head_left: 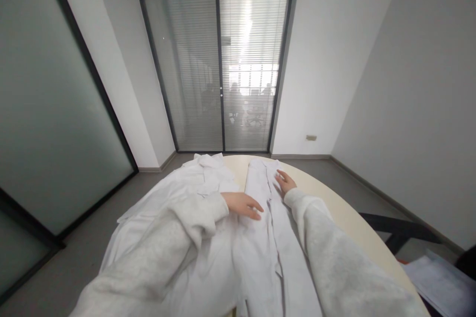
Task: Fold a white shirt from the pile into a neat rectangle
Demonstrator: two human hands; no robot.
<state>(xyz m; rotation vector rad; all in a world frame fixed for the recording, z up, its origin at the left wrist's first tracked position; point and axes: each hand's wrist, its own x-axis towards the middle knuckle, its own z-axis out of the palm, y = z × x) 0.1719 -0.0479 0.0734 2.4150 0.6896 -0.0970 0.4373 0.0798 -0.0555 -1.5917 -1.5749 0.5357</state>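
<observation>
Both hands lie flat and open, gripping nothing, pinning the white garment (208, 237) to the table (353, 218). The left hand (243, 204) presses beside the folded strip; the right hand (284, 182) rests farther along it, seemingly smoothing the cloth.

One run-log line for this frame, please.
left hand: flat on white garment | right hand: flat on garment's folded strip | surface: round cream table | holding: nothing
</observation>
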